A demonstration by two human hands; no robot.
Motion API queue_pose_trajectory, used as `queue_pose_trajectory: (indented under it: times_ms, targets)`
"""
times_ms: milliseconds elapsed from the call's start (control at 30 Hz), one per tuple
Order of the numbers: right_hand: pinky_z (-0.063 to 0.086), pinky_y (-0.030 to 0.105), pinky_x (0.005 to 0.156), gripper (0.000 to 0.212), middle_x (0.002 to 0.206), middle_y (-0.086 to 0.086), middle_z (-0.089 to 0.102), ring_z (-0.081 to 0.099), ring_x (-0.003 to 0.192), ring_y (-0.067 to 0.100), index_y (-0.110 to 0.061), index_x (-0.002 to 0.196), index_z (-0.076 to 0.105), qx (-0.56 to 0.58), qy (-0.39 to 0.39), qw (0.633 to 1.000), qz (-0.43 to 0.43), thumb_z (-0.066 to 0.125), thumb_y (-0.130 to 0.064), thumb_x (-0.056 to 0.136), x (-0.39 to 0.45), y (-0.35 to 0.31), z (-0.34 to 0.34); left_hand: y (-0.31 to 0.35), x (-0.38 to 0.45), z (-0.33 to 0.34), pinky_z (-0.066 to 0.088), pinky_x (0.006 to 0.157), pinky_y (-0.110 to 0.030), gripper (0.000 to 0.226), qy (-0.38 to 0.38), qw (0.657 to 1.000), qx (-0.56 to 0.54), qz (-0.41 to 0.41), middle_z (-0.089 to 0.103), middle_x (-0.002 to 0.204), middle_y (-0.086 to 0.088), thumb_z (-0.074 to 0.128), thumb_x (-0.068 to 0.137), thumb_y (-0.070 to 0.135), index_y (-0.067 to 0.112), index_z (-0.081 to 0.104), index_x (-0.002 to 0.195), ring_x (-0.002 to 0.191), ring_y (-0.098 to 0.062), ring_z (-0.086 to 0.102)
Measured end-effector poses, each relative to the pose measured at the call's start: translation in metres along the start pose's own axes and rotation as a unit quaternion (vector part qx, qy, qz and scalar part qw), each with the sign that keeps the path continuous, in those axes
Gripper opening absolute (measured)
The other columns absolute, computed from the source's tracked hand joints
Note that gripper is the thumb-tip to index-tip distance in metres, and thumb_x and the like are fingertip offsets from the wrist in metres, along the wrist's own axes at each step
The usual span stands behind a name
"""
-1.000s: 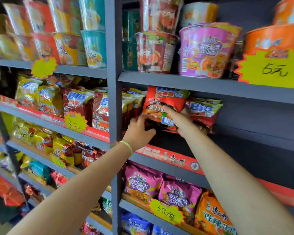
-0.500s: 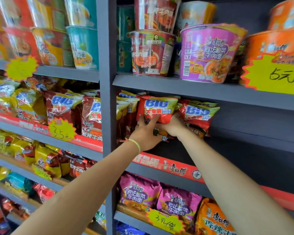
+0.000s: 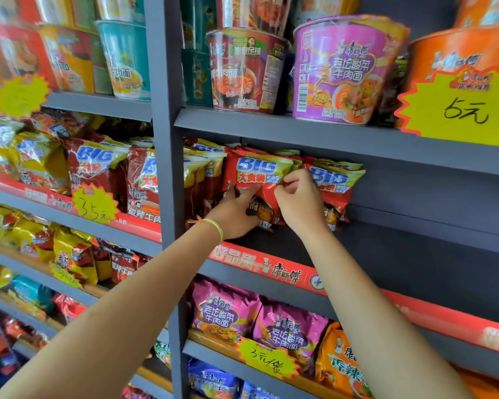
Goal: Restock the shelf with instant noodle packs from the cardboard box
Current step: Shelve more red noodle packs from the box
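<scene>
Since a moment ago you've stood the red noodle pack (image 3: pixel 255 180) upright at frame centre, on the shelf (image 3: pixel 432 240). Your left hand (image 3: pixel 236 214) grasps its lower edge, right hand (image 3: pixel 298 203) pinches its right side. You're seating it; next, release and fetch another pack.

1. Two bare forearms reach up from the lower edge of the view; no sleeve shows on either.
2. The left hand (image 3: pixel 236 214) has a thin yellow-green band (image 3: pixel 216 228) round its wrist.
3. A short orange-red thread (image 3: pixel 195 221) sticks out beside that band.
4. The right hand (image 3: pixel 298 201) and its wrist are bare.
</scene>
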State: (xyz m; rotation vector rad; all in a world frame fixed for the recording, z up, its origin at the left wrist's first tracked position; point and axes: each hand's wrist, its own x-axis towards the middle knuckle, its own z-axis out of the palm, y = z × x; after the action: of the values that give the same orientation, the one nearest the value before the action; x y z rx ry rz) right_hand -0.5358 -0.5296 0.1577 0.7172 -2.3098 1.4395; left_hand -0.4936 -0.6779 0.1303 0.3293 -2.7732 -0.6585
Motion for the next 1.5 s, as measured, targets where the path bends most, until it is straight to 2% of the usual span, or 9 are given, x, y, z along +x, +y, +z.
queue_pose_trajectory:
  times_ms: [133,267,467,533,767,967,1267,1400,1500]
  targets:
    - [0.049,0.024,0.057,0.012,0.070,0.001,0.061,0.059,0.061,0.011,-0.011,0.090,0.062,0.200,-0.086,0.971,-0.102,0.053,-0.005,0.096,-0.048,-0.023,-0.004,-0.005,-0.043,-0.013,0.051,0.091,-0.029,0.034,0.141,0.976,-0.160,0.045,0.067,0.119,-0.007,0.049,0.094,0.007,0.021,0.065,0.121,0.106,-0.023,0.065]
    - [0.047,0.030,0.053,0.016,0.060,0.005,0.058,0.056,0.054,0.014,-0.007,0.084,0.063,0.289,-0.225,0.919,-0.143,0.053,-0.004,0.096,-0.088,-0.040,0.032,-0.041,-0.127,-0.028,0.055,0.062,-0.033,0.031,0.190,0.922,-0.338,-0.007,0.071,0.077,-0.013,0.043,0.094,-0.008,0.006,0.070,0.100,0.065,-0.030,0.068]
    - [0.050,0.037,0.058,0.019,0.062,0.008,0.061,0.057,0.054,0.015,-0.009,0.081,0.063,0.263,-0.418,0.859,-0.135,0.054,-0.015,0.097,-0.155,-0.074,0.164,-0.184,-0.274,-0.015,0.058,0.072,-0.041,0.025,0.203,0.906,-0.249,-0.277,0.072,0.077,0.002,0.058,0.091,0.017,0.035,0.074,0.088,0.064,-0.020,0.067]
    - [0.050,0.038,0.061,0.020,0.060,0.001,0.061,0.057,0.053,0.012,-0.015,0.077,0.062,0.209,-0.495,0.831,-0.145,0.055,-0.016,0.096,-0.192,-0.091,0.217,-0.226,-0.335,-0.013,0.058,0.080,-0.044,0.014,0.193,0.892,-0.185,-0.364,0.072,0.083,-0.007,0.063,0.086,0.023,0.024,0.077,0.092,0.071,-0.018,0.064]
    - [0.049,0.022,0.057,0.027,0.061,-0.005,0.062,0.056,0.050,0.003,-0.024,0.071,0.059,0.077,-0.704,0.667,-0.229,0.057,-0.015,0.096,-0.364,-0.173,0.362,-0.332,-0.555,-0.035,0.054,0.079,-0.037,0.014,0.304,0.766,-0.041,-0.564,0.074,0.095,-0.007,0.063,0.091,0.020,0.018,0.074,0.098,0.089,-0.025,0.069]
    - [0.052,0.035,0.076,0.017,0.082,0.003,0.069,0.065,0.078,0.022,-0.020,0.085,0.066,0.047,-0.780,0.571,-0.251,0.054,-0.024,0.096,-0.518,-0.252,0.452,-0.408,-0.710,-0.037,0.047,0.075,-0.036,0.018,0.280,0.683,0.024,-0.674,0.070,0.103,-0.008,0.056,0.092,0.023,0.019,0.071,0.101,0.098,-0.031,0.063]
    - [0.057,0.046,0.091,0.013,0.106,0.000,0.069,0.067,0.099,0.019,-0.026,0.102,0.064,-0.026,-0.851,0.512,-0.109,0.053,-0.025,0.094,-0.692,-0.284,0.550,-0.463,-0.835,-0.017,0.048,0.077,-0.036,0.023,0.210,0.585,-0.010,-0.783,0.069,0.106,-0.003,0.047,0.093,0.032,0.024,0.068,0.098,0.097,-0.030,0.063]
    - [0.055,0.043,0.095,0.036,0.122,0.021,0.065,0.068,0.096,0.031,0.002,0.123,0.056,-0.148,-0.870,0.451,0.136,0.052,-0.025,0.099,-0.742,-0.282,0.569,-0.475,-0.842,-0.014,0.049,0.072,-0.034,0.027,0.200,0.574,-0.025,-0.793,0.071,0.098,-0.001,0.045,0.090,0.038,0.023,0.066,0.094,0.090,-0.029,0.065]
    - [0.049,0.046,0.102,0.049,0.131,0.030,0.053,0.060,0.115,0.042,0.003,0.123,0.046,-0.140,-0.836,0.394,0.356,0.062,-0.034,0.094,-0.775,-0.282,0.567,-0.479,-0.844,-0.010,0.050,0.070,-0.034,0.026,0.236,0.566,-0.021,-0.789,0.071,0.096,-0.002,0.044,0.089,0.034,0.020,0.066,0.092,0.087,-0.029,0.065]
